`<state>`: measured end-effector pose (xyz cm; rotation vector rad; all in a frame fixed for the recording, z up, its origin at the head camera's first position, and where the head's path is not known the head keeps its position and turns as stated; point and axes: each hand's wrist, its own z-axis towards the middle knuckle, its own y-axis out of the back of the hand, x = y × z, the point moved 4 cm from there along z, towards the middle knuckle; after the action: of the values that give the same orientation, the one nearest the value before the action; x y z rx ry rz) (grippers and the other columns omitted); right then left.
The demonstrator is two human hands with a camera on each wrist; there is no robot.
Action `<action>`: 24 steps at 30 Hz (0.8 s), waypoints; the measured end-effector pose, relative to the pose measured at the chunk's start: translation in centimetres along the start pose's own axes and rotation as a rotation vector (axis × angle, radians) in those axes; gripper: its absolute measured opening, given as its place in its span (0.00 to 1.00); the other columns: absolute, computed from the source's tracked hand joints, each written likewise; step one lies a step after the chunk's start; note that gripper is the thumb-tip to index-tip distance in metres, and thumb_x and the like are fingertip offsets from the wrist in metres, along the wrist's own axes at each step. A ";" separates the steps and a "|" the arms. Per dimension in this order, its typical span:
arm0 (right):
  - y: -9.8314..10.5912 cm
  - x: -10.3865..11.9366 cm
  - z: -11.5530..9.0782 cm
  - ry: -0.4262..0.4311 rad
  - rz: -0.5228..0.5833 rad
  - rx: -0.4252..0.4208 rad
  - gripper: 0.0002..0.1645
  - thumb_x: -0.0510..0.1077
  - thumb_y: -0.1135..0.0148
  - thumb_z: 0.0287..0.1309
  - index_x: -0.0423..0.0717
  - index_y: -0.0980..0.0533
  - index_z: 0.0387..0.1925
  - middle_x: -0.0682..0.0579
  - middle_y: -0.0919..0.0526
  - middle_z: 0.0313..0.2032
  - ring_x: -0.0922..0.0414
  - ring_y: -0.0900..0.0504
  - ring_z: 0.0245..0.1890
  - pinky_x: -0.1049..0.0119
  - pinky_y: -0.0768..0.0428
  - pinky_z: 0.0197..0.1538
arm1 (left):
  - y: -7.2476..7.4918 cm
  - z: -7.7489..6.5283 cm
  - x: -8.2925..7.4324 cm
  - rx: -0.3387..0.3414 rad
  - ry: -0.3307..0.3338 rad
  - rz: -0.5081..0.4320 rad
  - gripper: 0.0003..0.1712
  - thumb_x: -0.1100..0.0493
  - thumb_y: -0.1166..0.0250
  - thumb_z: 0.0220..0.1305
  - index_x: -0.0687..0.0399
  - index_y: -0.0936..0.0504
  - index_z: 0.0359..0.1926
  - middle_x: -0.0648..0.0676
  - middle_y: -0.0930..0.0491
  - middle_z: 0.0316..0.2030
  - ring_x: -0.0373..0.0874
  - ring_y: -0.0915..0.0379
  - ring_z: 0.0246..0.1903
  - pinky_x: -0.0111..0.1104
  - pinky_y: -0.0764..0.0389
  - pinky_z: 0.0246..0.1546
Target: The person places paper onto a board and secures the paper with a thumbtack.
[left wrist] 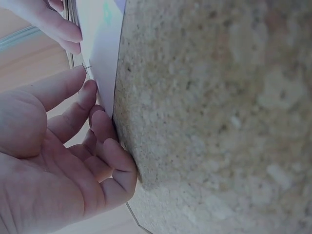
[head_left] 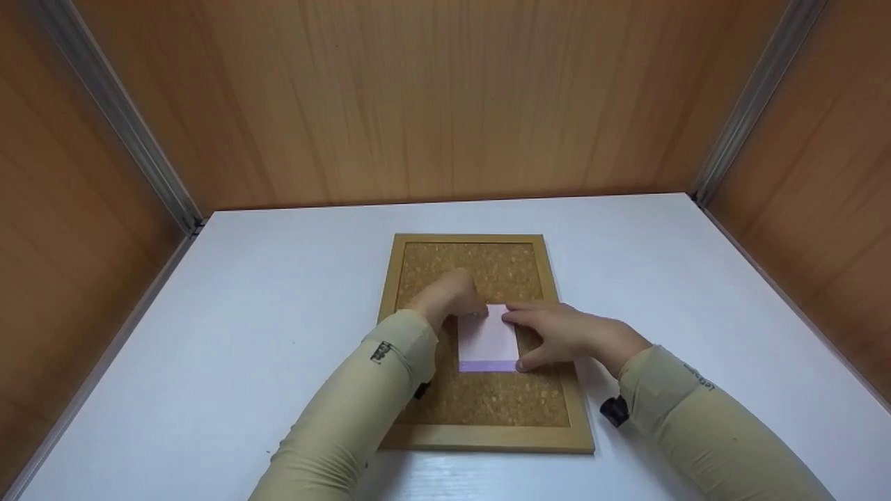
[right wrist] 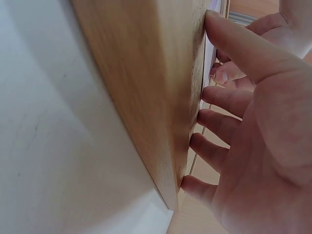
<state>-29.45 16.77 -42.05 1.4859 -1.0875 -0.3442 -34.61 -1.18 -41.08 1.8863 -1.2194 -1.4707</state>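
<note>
A framed cork board (head_left: 498,403) lies flat on the white table. On it rests a pale lilac sheet of paper (head_left: 487,341) with a purple strip along its near edge. My left hand (head_left: 449,296) is at the paper's far left part; thumb and forefinger pinch a thin pin (left wrist: 87,67), whose head is hidden. Its other fingers are curled against the paper and cork. My right hand (head_left: 567,334) holds the paper down at its right side, thumb at the near corner and fingertips (right wrist: 209,92) spread toward the far edge and the board's frame.
The white table (head_left: 278,292) surrounds the board. Wood-grain panels (head_left: 452,104) stand behind and at both sides, joined by metal corner posts (head_left: 125,118). A dark wrist camera (head_left: 614,411) sits under the right sleeve.
</note>
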 end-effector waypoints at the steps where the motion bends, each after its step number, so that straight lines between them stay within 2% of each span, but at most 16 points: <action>1: 0.0 0.0 0.0 0.000 0.000 0.001 0.52 0.64 0.28 0.57 0.50 0.37 0.77 0.50 0.44 0.78 0.46 0.48 0.77 0.43 0.45 0.75 | 0.0 0.0 0.0 -0.003 -0.002 0.002 0.10 0.57 0.26 0.61 0.60 0.11 0.38 0.55 0.15 0.32 0.48 0.21 0.32 0.42 0.17 0.40; 4: 0.0 0.0 -0.1 -0.004 -0.003 0.001 0.53 0.64 0.28 0.57 0.50 0.37 0.77 0.50 0.44 0.78 0.46 0.48 0.77 0.43 0.46 0.75 | 0.0 -0.1 -0.2 -0.009 -0.016 0.023 0.12 0.57 0.25 0.60 0.62 0.12 0.37 0.55 0.16 0.31 0.48 0.21 0.32 0.41 0.16 0.39; 9: 0.0 0.0 -0.1 0.009 -0.014 0.000 0.52 0.63 0.28 0.57 0.49 0.37 0.76 0.48 0.43 0.78 0.45 0.47 0.77 0.44 0.46 0.75 | 0.0 -0.2 -0.7 -0.028 -0.051 0.109 0.16 0.55 0.25 0.59 0.64 0.13 0.40 0.56 0.17 0.34 0.48 0.21 0.34 0.40 0.16 0.40; 17: -0.1 -0.1 -0.1 0.023 -0.023 0.003 0.52 0.62 0.28 0.57 0.48 0.37 0.76 0.47 0.43 0.77 0.44 0.47 0.77 0.43 0.46 0.75 | -0.4 -0.4 -0.9 -0.055 -0.047 0.136 0.19 0.57 0.26 0.60 0.66 0.15 0.48 0.60 0.16 0.42 0.50 0.20 0.38 0.42 0.15 0.45; 21: -0.1 0.0 0.0 0.015 -0.024 0.004 0.52 0.63 0.28 0.57 0.49 0.37 0.76 0.48 0.43 0.78 0.45 0.47 0.77 0.44 0.46 0.75 | -0.5 -0.3 -0.9 -0.056 -0.030 0.125 0.17 0.58 0.26 0.61 0.66 0.15 0.46 0.60 0.16 0.39 0.50 0.19 0.36 0.41 0.14 0.40; 24: -0.1 0.1 0.1 0.013 -0.022 0.003 0.51 0.63 0.28 0.57 0.49 0.36 0.76 0.48 0.43 0.78 0.45 0.47 0.77 0.44 0.45 0.75 | -0.6 -0.2 -0.7 -0.037 -0.008 0.083 0.15 0.59 0.27 0.62 0.67 0.15 0.45 0.61 0.16 0.36 0.52 0.17 0.31 0.42 0.13 0.31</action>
<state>-29.48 16.62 -42.11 1.5017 -1.0627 -0.3483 -34.25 -0.32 -41.07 1.7847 -1.2503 -1.4487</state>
